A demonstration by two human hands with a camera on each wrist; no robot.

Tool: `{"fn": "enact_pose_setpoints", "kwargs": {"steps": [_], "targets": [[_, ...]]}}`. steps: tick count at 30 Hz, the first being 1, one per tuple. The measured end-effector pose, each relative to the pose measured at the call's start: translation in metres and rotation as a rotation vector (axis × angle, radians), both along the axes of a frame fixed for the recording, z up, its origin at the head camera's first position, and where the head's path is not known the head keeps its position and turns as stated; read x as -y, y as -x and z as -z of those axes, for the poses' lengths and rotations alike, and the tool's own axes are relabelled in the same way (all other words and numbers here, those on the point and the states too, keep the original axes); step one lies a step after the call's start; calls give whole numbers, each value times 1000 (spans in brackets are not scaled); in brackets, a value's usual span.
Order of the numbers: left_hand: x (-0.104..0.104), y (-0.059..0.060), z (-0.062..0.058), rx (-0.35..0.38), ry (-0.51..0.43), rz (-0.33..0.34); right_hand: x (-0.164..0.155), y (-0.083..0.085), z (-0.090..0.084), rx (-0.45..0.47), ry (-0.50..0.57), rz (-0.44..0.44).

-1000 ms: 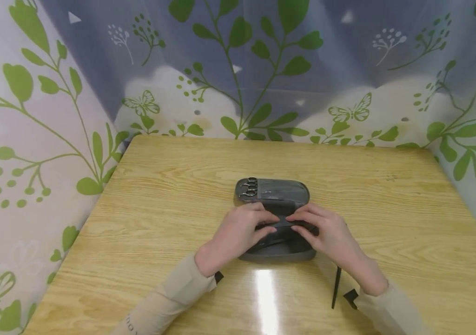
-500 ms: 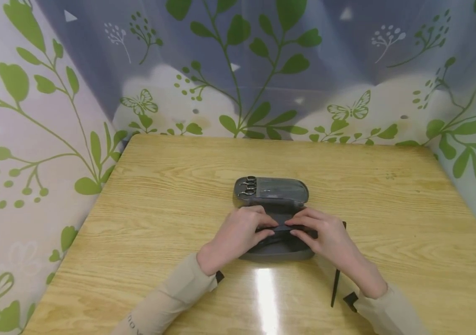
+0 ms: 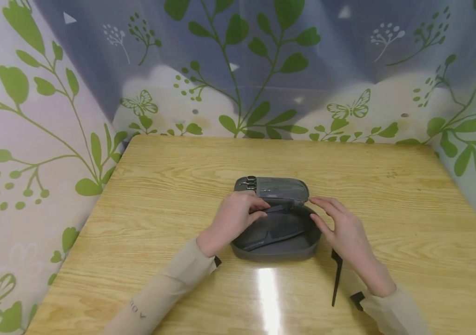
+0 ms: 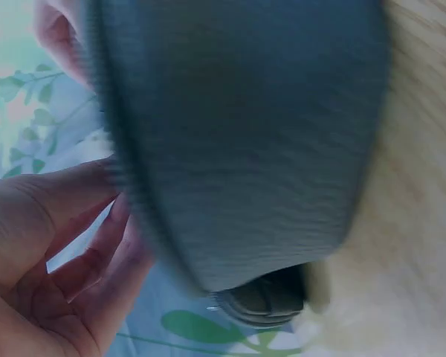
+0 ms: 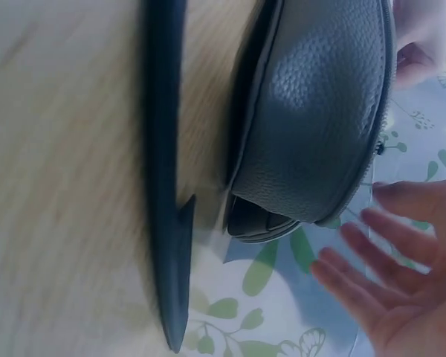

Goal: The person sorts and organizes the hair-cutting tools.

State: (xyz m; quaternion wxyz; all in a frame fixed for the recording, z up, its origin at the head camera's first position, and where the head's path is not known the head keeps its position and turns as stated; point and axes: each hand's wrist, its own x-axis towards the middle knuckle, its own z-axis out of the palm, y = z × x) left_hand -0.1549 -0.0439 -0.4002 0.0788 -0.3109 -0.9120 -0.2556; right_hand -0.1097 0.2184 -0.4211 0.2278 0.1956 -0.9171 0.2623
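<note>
A grey leather tool case lies in the middle of the wooden table. Its far half lies flat, with metal scissor handles at its left end. The near half is tilted up off the table. My left hand pinches the top edge of that raised half with curled fingers. In the left wrist view the case fills the frame above my fingers. My right hand hovers by the case's right edge with straight fingers, holding nothing.
A black comb lies on the table under my right wrist, and it runs beside the case as the comb in the right wrist view. Leaf-patterned curtains close in the table at the back and both sides.
Both hands were pinching a strap across the flat near half. Now the left hand has lifted that half up toward the far half, and the right hand has let go and opened.
</note>
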Motion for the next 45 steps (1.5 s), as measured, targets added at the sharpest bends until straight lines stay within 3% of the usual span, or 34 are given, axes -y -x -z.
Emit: {"fn": "enact_pose_setpoints", "kwargs": {"steps": [7, 11, 31, 37, 45], "targets": [[-6, 6, 11, 51, 134, 27, -3, 0, 3, 202, -53, 28], [-7, 8, 16, 58, 188, 45, -3, 0, 3, 259, -48, 24], [-6, 11, 26, 34, 157, 34, -2, -2, 0, 308, -54, 11], [-7, 11, 26, 5, 180, 30, -3, -2, 0, 308, -58, 11], [-5, 10, 23, 34, 182, 40, -3, 0, 2, 310, -65, 7]]}}
